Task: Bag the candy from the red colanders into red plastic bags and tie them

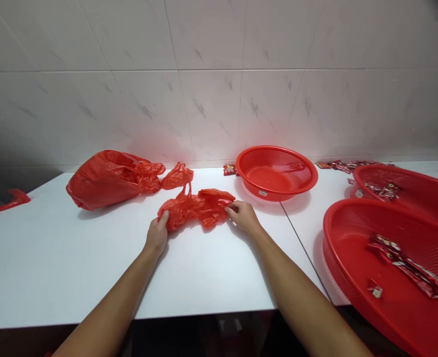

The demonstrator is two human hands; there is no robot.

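no wording, brand or number can be read. a small white sticker (263, 193) on the round red basket (271, 179) by the wall carries marks too tiny to make out. the small red packet (229, 170) beside that basket has pale and yellow print, and the long red wrappers (405, 263) in the nearest basket (352, 270) show whitish print, all illegible.

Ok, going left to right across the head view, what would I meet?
Red plastic scrap → bulging red bag → crumpled red bag, between left hand and right hand → round red basket → large near basket.
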